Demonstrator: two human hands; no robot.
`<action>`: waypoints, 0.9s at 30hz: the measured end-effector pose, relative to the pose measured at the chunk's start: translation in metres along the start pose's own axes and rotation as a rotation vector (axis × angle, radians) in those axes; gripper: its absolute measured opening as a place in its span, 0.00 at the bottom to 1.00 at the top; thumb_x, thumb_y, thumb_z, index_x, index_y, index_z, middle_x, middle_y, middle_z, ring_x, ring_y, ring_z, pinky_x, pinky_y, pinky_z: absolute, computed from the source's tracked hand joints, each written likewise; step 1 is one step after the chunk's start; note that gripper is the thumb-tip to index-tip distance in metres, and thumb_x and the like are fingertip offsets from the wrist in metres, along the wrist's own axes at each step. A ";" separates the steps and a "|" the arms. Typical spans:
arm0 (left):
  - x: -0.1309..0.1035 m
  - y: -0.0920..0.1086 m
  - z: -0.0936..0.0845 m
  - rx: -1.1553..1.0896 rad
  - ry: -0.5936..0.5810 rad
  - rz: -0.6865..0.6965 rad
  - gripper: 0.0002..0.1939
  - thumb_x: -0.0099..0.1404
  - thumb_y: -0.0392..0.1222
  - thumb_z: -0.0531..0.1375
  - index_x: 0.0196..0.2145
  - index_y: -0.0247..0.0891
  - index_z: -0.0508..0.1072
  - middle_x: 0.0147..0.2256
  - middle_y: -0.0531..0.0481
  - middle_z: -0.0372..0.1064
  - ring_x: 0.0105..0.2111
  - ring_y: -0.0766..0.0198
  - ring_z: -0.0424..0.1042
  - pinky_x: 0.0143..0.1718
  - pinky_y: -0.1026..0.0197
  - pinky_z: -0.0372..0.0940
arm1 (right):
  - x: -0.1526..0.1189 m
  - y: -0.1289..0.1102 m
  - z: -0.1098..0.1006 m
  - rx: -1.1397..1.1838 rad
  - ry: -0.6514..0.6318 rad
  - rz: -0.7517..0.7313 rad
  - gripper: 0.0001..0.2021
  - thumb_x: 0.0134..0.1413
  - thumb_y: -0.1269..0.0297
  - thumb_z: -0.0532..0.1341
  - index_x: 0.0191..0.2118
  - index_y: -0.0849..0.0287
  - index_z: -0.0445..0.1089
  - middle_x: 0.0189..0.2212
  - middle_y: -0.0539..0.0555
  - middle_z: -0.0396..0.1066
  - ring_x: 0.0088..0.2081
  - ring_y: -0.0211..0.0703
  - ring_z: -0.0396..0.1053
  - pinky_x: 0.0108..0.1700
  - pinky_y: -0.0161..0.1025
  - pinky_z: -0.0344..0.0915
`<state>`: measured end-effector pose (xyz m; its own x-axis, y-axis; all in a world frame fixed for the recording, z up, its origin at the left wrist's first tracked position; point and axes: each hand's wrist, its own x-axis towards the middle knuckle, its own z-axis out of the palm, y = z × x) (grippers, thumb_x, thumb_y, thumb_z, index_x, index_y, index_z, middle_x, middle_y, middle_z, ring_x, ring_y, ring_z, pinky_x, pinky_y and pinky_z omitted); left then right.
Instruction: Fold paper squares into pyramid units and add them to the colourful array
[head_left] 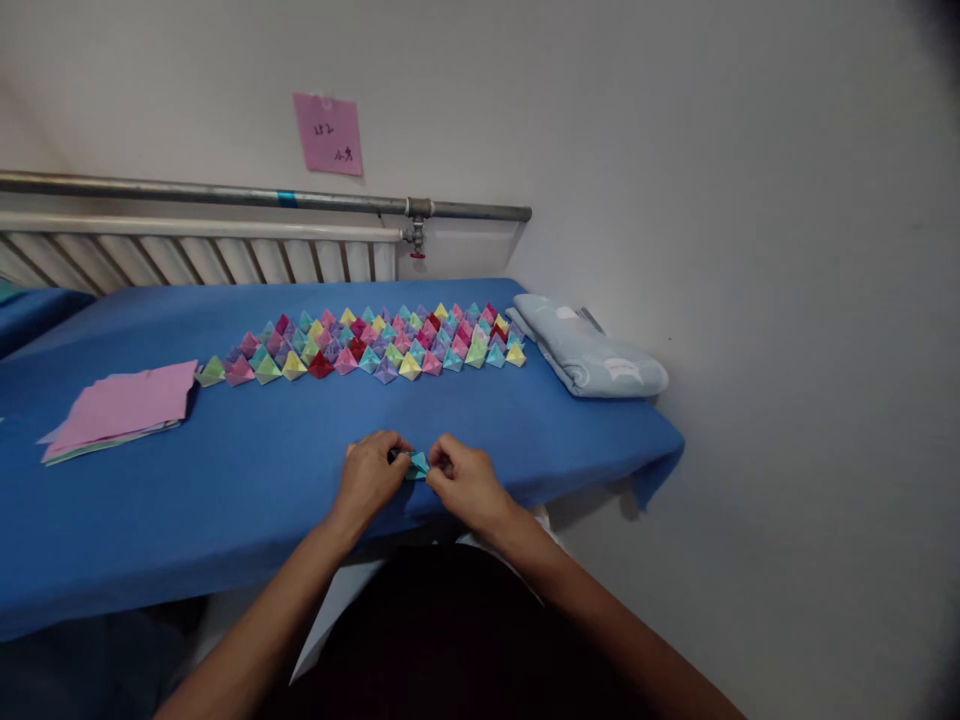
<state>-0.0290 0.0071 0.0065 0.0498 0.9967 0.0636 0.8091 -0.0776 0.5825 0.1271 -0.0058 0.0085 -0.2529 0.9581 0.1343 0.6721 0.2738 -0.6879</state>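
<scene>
A small piece of folded turquoise paper (417, 465) is between my hands, close to the front edge of the blue-covered table (300, 500). My left hand (373, 470) pinches its left side, with the fingers curled over it. On the right side, my right hand (466, 480) grips the paper between thumb and forefinger. The fingers hide part of its shape. Beyond my hands stand rows of small folded paper boats (386, 370) in many colours, with pointed peaks facing up.
A stack of pink and other coloured paper sheets (139, 400) lies at left. At right, a folded light-blue cloth (592, 350) rests against the wall. Behind the table are a radiator (225, 258), a metal pipe (187, 190) and a pink note (328, 135) on the wall.
</scene>
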 end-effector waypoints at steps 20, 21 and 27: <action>0.009 0.003 -0.003 -0.030 -0.093 0.048 0.13 0.56 0.28 0.56 0.32 0.40 0.77 0.35 0.51 0.76 0.37 0.63 0.72 0.39 0.64 0.61 | 0.027 -0.013 -0.028 -0.081 -0.278 0.142 0.10 0.45 0.74 0.61 0.36 0.58 0.69 0.22 0.45 0.64 0.24 0.34 0.59 0.26 0.31 0.48; 0.009 0.004 -0.003 -0.032 -0.095 0.047 0.12 0.56 0.28 0.56 0.32 0.40 0.77 0.35 0.51 0.76 0.37 0.63 0.72 0.39 0.64 0.60 | 0.027 -0.013 -0.029 -0.074 -0.292 0.142 0.10 0.45 0.74 0.61 0.37 0.58 0.69 0.21 0.44 0.64 0.24 0.33 0.59 0.26 0.30 0.48; 0.012 0.005 -0.003 -0.045 -0.108 0.022 0.12 0.57 0.29 0.57 0.34 0.40 0.77 0.34 0.52 0.77 0.35 0.65 0.72 0.37 0.65 0.60 | 0.023 -0.011 -0.026 -0.008 -0.392 0.189 0.10 0.52 0.75 0.55 0.37 0.57 0.70 0.15 0.42 0.62 0.18 0.32 0.60 0.24 0.29 0.52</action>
<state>-0.0264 0.0187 0.0126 0.1323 0.9912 -0.0091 0.7802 -0.0985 0.6178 0.1323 0.0158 0.0380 -0.3687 0.8876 -0.2759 0.7370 0.0983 -0.6687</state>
